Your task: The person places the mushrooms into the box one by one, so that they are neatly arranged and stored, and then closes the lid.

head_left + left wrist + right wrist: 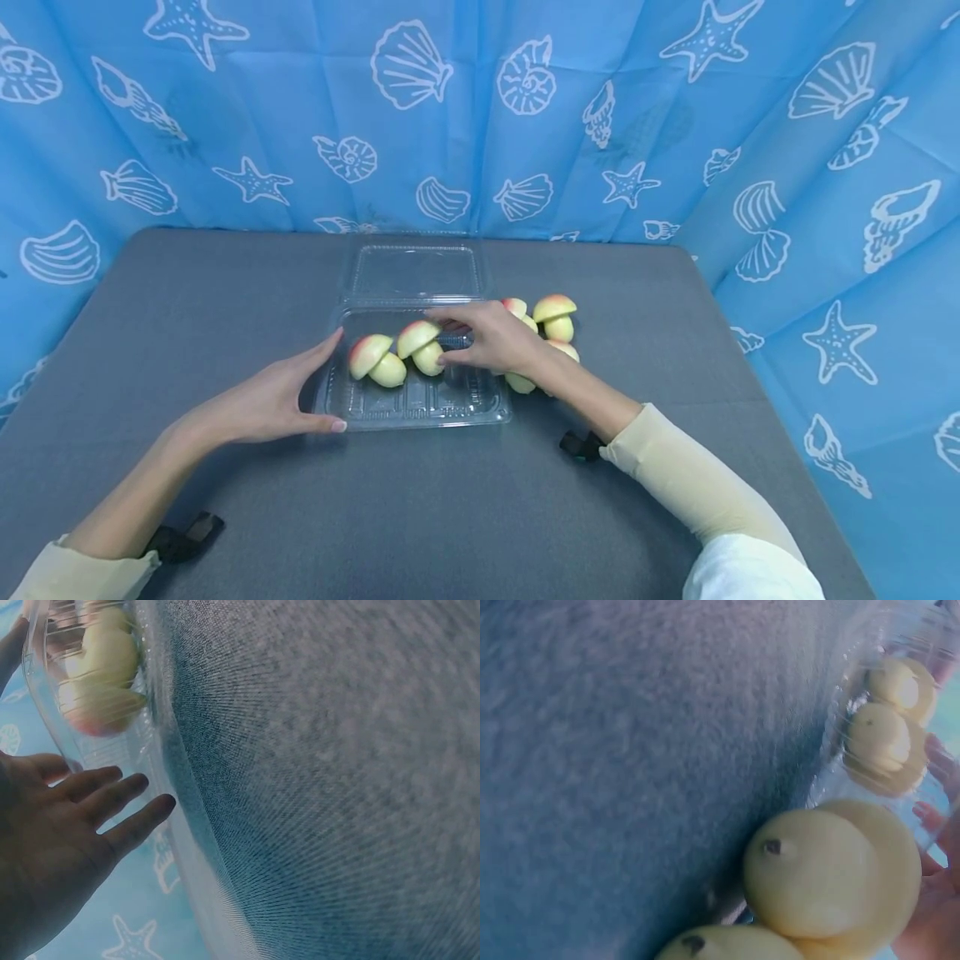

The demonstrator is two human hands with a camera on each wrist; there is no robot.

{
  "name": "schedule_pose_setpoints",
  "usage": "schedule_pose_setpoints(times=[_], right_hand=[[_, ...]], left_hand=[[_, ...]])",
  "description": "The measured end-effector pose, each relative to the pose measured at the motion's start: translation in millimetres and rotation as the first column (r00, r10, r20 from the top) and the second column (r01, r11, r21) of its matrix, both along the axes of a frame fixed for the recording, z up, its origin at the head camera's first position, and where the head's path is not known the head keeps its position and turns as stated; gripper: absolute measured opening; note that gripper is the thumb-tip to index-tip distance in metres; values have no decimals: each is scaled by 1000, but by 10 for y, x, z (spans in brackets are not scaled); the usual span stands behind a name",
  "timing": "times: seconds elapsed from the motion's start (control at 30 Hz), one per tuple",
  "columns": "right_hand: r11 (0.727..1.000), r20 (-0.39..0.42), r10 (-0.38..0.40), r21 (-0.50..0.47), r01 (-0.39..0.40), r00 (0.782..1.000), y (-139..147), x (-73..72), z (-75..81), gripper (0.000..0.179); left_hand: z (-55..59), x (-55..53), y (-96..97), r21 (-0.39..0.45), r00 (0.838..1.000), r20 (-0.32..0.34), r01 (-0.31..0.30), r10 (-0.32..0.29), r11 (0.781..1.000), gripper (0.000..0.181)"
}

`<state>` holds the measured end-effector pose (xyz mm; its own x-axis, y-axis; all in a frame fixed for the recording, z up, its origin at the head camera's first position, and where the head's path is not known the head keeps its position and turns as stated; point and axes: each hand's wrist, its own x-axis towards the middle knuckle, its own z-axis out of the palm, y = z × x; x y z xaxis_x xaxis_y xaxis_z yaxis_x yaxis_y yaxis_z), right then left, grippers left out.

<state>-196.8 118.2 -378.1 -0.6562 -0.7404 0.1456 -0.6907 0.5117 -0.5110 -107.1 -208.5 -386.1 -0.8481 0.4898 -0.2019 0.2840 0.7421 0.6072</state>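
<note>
Two mushroom-shaped pieces with pale yellow stems and red-blushed caps lie tilted in a clear plastic clamshell box (pixel 491 415). The left piece (pixel 370 356) has no hand on it. Around the second piece (pixel 419 339) reaches my right hand (pixel 491 337), thumb tip right at the stem and fingertips beyond the cap's far side, with a gap at the palm. My left hand (pixel 273 400) is spread at the box's left wall, thumb toward the front corner; its straight fingers (pixel 139 825) show in the left wrist view.
Several more mushroom-shaped pieces (pixel 556 312) sit right of the box, partly hidden by my right forearm; two loom close in the right wrist view. The box's lid (pixel 416 271) lies folded back. Behind the grey table (pixel 450 508) hangs a blue shell-patterned curtain (pixel 480 125).
</note>
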Motion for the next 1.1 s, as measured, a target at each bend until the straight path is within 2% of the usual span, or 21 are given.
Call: schedule_pose_setpoints(times=[0.13, 0.27, 0.43, 0.53, 0.77, 0.93, 1.1], right_hand=[[994, 70, -27, -101, 34, 997, 92, -13, 27, 64], [970, 134, -6, -240, 38, 991, 199, -33, 39, 59], [934, 161, 0, -352, 57, 987, 354, -36, 54, 56], [917, 149, -8, -393, 67, 989, 431, -18, 85, 52], [926, 54, -69, -369, 84, 996, 554, 164, 324, 44], [926, 34, -117, -358, 121, 993, 689, 200, 345, 44], [914, -5, -144, -383, 131, 990, 825, 195, 325, 43]], left_hand=[[-11, 2, -4, 0, 1000, -6, 2, -2, 1000, 125], [-20, 1, -5, -2, 1000, -7, 1, -1, 1000, 125], [-7, -9, 4, -5, 1000, -3, -5, 5, 1000, 125], [11, -10, 11, -3, 1000, 2, -7, 7, 1000, 124], [35, 2, 14, -15, 1000, 5, -8, 8, 1000, 124], [39, -4, 22, -17, 1000, 9, -11, 11, 1000, 124], [29, 0, 21, -12, 1000, 1, -4, 4, 1000, 123]])
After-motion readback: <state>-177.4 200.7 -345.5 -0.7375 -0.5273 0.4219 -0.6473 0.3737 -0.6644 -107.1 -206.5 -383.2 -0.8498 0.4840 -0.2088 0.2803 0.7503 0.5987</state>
